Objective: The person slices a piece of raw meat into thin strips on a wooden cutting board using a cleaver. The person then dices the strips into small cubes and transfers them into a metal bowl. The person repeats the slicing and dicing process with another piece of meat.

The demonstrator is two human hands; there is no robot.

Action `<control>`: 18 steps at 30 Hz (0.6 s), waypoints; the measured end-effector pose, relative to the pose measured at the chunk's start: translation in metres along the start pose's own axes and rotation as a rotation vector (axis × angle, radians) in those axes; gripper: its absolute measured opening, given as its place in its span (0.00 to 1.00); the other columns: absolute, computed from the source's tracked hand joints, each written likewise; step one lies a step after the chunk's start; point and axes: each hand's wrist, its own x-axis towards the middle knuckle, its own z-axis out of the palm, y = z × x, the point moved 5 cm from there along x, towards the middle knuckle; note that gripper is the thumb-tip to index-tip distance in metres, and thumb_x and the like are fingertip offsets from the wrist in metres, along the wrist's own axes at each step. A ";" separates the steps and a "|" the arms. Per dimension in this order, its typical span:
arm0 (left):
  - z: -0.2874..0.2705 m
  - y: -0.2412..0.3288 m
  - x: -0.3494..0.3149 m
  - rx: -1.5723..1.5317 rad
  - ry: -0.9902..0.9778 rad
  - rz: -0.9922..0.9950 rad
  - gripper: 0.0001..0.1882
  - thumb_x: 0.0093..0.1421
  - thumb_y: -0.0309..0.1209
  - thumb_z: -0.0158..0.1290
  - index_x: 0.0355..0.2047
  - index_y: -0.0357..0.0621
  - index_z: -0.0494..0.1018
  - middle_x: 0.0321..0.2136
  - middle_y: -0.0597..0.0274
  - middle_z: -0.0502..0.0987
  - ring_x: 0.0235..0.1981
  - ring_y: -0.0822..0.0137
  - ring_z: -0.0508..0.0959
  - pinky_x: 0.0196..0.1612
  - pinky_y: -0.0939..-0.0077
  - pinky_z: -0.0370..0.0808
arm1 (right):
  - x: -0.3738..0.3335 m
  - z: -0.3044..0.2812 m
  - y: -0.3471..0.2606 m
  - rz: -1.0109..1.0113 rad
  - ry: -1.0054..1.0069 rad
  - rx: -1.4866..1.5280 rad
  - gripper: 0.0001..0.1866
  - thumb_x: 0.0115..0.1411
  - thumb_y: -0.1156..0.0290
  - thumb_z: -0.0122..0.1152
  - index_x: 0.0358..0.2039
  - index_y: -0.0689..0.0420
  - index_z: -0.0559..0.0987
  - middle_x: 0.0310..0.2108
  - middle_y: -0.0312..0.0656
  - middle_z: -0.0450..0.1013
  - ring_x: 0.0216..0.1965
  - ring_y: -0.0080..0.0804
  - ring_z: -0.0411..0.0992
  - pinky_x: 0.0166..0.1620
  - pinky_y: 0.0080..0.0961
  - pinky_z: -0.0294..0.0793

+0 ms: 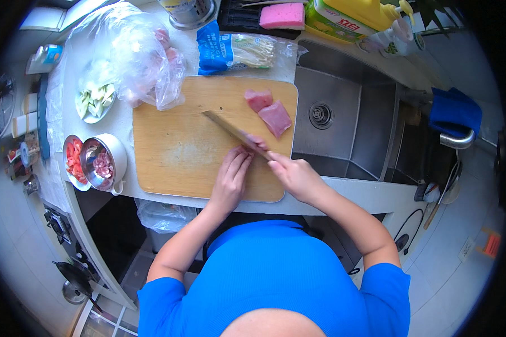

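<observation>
A wooden cutting board (180,135) lies on the counter in front of me. My right hand (298,177) is closed around the handle of a kitchen knife (225,124), whose long blade slants up to the left across the board. Curled fingertips of my left hand (233,174) press on a small piece of raw meat right beside the blade. Part of that meat (257,140) shows past the knife's far side; the rest is hidden by fingers and blade. Farther back on the board's right rest two pink slabs of raw meat (275,119), apart from both hands.
Left of the board stand a pot of cut meat (118,160), a plate of red pieces (76,163) and a plate of green-white slices (95,104). Behind are a plastic bag (135,56) and packaged enoki mushrooms (253,50). A steel sink (331,135) borders the right.
</observation>
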 end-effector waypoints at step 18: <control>0.004 -0.003 -0.004 -0.006 0.017 -0.032 0.20 0.49 0.20 0.49 0.44 0.24 0.72 0.47 0.39 0.72 0.53 0.42 0.71 0.57 0.53 0.68 | 0.018 0.026 -0.027 -0.069 -0.097 -0.183 0.22 0.66 0.60 0.50 0.52 0.62 0.73 0.32 0.60 0.76 0.32 0.56 0.76 0.36 0.43 0.78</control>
